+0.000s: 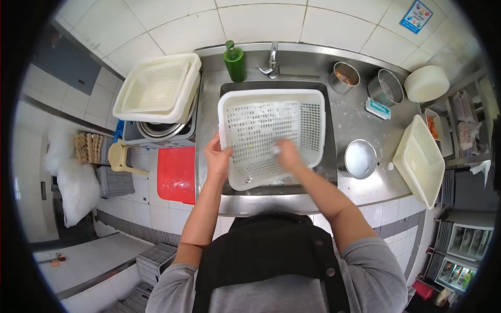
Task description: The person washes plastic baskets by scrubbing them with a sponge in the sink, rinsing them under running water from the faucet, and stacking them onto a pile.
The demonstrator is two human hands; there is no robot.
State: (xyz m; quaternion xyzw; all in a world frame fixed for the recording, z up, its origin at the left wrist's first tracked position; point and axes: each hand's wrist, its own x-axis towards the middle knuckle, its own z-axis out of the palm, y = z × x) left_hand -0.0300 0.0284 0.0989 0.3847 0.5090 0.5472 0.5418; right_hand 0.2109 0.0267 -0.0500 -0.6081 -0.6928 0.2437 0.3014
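White basket: I see it (263,130) open side up over the sink basin (330,169), turned slightly askew to it; I cannot tell whether it rests on anything below or hangs from the grip.
Left hand: on my feed this hand (217,156) has its fingers closed on the basket's left side, near the front corner, thumb over the rim. I would keep that hold firm, since pressure inside could swing the far end.
Right hand: it (287,155) is inside the basket, blurred, fingers apparently bent. A small pale patch (276,149) shows at the fingertips, but I cannot tell whether they grip it.
Rubbing stroke: I judge this to be scrubbing. I would use short, even passes along the rows of holes, overlapping each pass.
Corners and side walls: I would give these extra attention, as slots and folds are likely to trap residue.
Drips: I would keep the basket above the basin so water falls there, not on the front ledge.
Faucet: it (273,62) stands behind the basin, beside the green pump bottle (236,65).
Right counter: I see a steel pot (360,159) of whitish liquid, a blue-and-white scrubber (378,108), and a cream basket (424,159) tilted near the edge; I would mind my right elbow there.
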